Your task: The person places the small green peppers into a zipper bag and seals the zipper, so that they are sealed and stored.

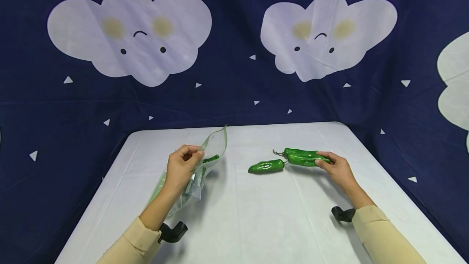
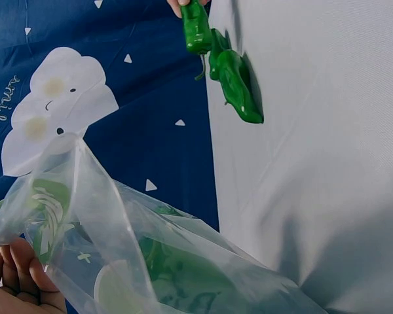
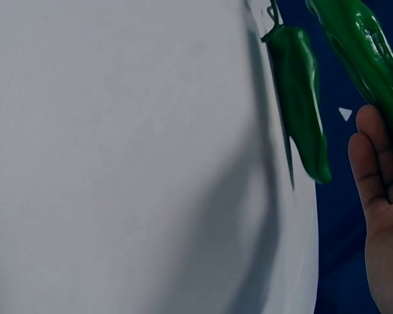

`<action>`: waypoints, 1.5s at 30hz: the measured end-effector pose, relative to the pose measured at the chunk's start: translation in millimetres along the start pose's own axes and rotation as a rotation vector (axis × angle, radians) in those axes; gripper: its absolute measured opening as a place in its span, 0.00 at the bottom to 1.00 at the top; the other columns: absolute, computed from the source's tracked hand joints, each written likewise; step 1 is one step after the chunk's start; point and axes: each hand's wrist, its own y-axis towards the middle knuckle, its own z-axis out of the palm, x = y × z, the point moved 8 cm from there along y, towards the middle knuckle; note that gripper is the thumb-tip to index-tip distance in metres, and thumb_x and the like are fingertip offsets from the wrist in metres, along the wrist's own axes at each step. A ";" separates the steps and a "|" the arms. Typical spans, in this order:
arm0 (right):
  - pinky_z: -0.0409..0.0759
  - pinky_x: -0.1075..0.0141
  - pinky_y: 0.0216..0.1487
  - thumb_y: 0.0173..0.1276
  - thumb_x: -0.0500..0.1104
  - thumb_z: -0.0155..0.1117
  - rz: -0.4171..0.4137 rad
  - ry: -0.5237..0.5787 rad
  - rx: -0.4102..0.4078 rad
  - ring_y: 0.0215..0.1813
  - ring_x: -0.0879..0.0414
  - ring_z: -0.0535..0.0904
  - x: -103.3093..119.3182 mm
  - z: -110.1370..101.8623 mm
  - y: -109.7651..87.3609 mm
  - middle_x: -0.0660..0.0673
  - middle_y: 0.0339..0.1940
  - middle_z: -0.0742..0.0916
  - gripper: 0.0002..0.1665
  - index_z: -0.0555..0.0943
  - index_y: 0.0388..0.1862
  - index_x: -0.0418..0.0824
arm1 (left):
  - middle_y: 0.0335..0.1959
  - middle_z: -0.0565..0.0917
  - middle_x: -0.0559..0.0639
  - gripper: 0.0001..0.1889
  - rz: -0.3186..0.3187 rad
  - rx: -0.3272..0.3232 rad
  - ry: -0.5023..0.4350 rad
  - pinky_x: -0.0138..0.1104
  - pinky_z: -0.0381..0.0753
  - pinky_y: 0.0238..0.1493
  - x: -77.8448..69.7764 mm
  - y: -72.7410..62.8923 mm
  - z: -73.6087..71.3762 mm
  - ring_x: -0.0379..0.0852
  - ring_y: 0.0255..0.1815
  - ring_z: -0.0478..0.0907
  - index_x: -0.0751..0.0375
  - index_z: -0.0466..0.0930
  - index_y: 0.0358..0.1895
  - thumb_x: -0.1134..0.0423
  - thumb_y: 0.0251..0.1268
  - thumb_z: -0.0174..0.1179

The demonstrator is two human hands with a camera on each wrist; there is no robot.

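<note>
My left hand [image 1: 183, 165] pinches the rim of a clear, green-printed plastic bag [image 1: 216, 144] on the left of the table. Through its film, green shapes [image 2: 183, 278] show in the left wrist view, partly veiled by folds. On the other side, my right hand [image 1: 338, 169] grips a glossy green pepper [image 1: 303, 159] by its tip end, the stem pointing left. Just behind it lies a second green pepper [image 1: 291, 150], seen lying on the cloth in the right wrist view [image 3: 298, 98]. A third green pepper [image 1: 266, 166] rests on the table to the left of the held one.
A white cloth covers the table [image 1: 264, 219]. Beyond its back edge hangs a dark blue curtain [image 1: 234, 101] printed with clouds and small triangles. Black wrist mounts [image 1: 173, 232] stick out from both cuffs.
</note>
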 end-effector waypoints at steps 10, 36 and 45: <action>0.77 0.75 0.38 0.62 0.61 0.62 -0.025 0.063 -0.002 0.38 0.71 0.76 19.4 3.7 2.2 0.44 0.50 0.82 0.33 0.76 0.60 0.43 | 0.22 0.77 0.36 0.06 0.001 0.003 -0.008 0.25 0.67 0.23 0.0 -0.4 0.0 0.35 0.22 0.68 0.69 0.82 0.35 0.70 0.56 0.65; 0.77 0.73 0.36 0.63 0.55 0.64 -0.137 0.144 -0.003 0.37 0.69 0.77 77.7 10.2 -0.8 0.49 0.45 0.82 0.28 0.78 0.58 0.43 | 0.24 0.77 0.39 0.06 0.001 0.019 -0.003 0.25 0.67 0.24 -0.7 -0.7 0.2 0.35 0.23 0.68 0.69 0.83 0.36 0.69 0.58 0.64; 0.80 0.73 0.38 0.63 0.54 0.64 -0.187 0.194 0.008 0.39 0.68 0.79 99.6 14.3 -2.8 0.52 0.45 0.82 0.27 0.78 0.58 0.41 | 0.23 0.77 0.38 0.06 -0.002 0.016 -0.001 0.25 0.67 0.24 0.2 -1.1 -0.6 0.35 0.23 0.68 0.70 0.82 0.36 0.69 0.58 0.64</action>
